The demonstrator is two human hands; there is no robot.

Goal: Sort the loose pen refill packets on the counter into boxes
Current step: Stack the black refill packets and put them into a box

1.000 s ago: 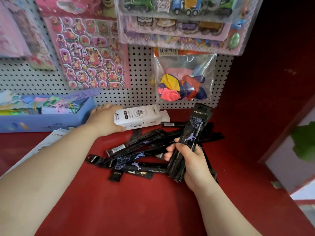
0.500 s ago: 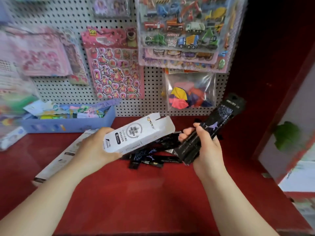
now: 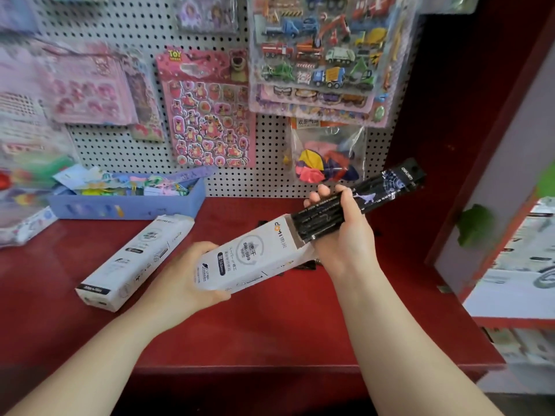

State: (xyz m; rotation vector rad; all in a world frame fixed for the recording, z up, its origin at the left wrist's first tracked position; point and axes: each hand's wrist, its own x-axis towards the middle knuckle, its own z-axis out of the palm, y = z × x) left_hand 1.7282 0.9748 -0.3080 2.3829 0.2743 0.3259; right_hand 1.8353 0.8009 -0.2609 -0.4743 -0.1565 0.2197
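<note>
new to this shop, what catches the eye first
At centre, the right hand holds a bundle of black refill packets at the open end of a white box gripped by the left hand. Behind, a pink bear sticker sheet hangs on the pegboard; a second white box lies left on the counter.

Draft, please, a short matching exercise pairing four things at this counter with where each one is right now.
Things:
1. white box marked DM-009
2. black refill packets
3. other white box
4. blue tray

Places:
A. lying flat on the red counter
B. gripped by the right hand
C. against the pegboard
D. gripped by the left hand

Pairs: 1-D, 2-B, 3-A, 4-C
</note>
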